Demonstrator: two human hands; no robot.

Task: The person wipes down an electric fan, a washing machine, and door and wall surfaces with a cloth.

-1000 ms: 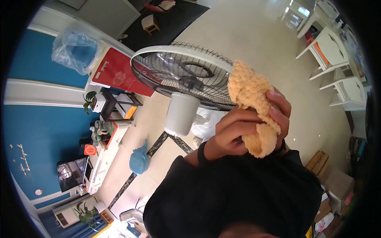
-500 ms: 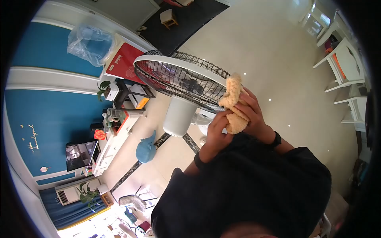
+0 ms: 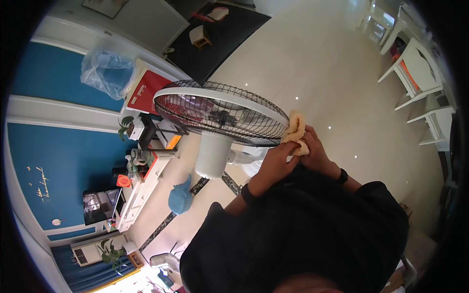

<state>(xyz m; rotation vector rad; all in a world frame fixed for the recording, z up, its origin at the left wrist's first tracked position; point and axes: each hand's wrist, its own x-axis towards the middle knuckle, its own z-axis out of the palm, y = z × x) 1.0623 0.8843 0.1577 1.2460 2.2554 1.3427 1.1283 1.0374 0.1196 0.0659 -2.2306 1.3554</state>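
Note:
A fluffy yellow-orange cloth (image 3: 294, 128) is bunched between my two hands at the right edge of the electric fan (image 3: 213, 155). My left hand (image 3: 279, 162) grips its lower left part, fingers curled in. On the other side, my right hand (image 3: 315, 149) has its fingers wrapped round the cloth. The cloth's upper end touches the rim of the fan's round wire guard (image 3: 249, 128); the contact is partly hidden. The fan has a white ring, dark wires and a pale motor housing, and its blades show through the guard.
A blue stool-like object (image 3: 181, 196) stands on the tiled floor left of me. White chairs (image 3: 415, 71) line the right side. A red-fronted appliance (image 3: 148, 91) with a plastic bag (image 3: 108, 73) and a white cabinet (image 3: 141, 195) stand along the blue wall.
Both hands and the cloth have moved slightly down, and the cloth is more tightly bunched. The fan appears lower and further left as the view shifts.

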